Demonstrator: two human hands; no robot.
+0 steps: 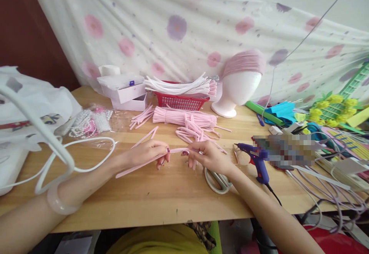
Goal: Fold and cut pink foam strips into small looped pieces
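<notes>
Between my two hands a pink pipe cleaner (178, 151) stretches above the wooden table. My left hand (148, 154) pinches it, and a long tail slants down and left under that hand. The fingers of my right hand (206, 156) are closed on the other end, with a short piece hanging below. Grey-handled scissors (216, 180) lie under my right wrist, their blades hidden. Just beyond my hands rest some bent pink pipe cleaners (191, 132) and a tied pink bundle (184, 116). Another folded pink strip (147, 136) lies behind my left hand.
A purple glue gun (256, 159) stands right, among cables. Behind are a red basket (181, 102) of white and pink pipe cleaners, white boxes (127, 92) and a foam head (240, 86) with a pink band. Bagged beads (90, 123) and a white cable (95, 169) lie left.
</notes>
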